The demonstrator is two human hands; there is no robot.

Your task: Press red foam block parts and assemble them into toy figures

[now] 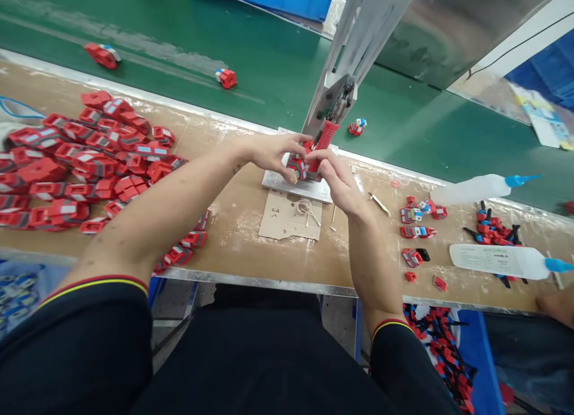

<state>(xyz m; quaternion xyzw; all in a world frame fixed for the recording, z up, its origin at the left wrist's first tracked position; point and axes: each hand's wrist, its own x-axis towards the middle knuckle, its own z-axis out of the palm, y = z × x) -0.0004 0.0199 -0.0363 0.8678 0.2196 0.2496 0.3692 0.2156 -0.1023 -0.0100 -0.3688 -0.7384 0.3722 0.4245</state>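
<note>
At the foot of a metal hand press (334, 98), both of my hands meet around a small red, grey and blue plastic toy part (296, 168). My left hand (275, 155) grips it from the left between thumb and fingers. From the right, my right hand (337, 176) has its fingers closed at the part's side, just below the red press handle (327, 134); the fingertips are partly hidden. Beneath them lies the press's metal base plate (278, 183), with a piece of cardboard (273, 220) in front of it.
Red and grey toy parts (85, 158) are heaped at left. Right of the press lie a small cutter-like tool (380, 204), several parts (418, 232) and two white bottles (470, 189) with blue tips. Behind runs a green conveyor belt (170, 92). Another person's hand (556, 304) shows at far right.
</note>
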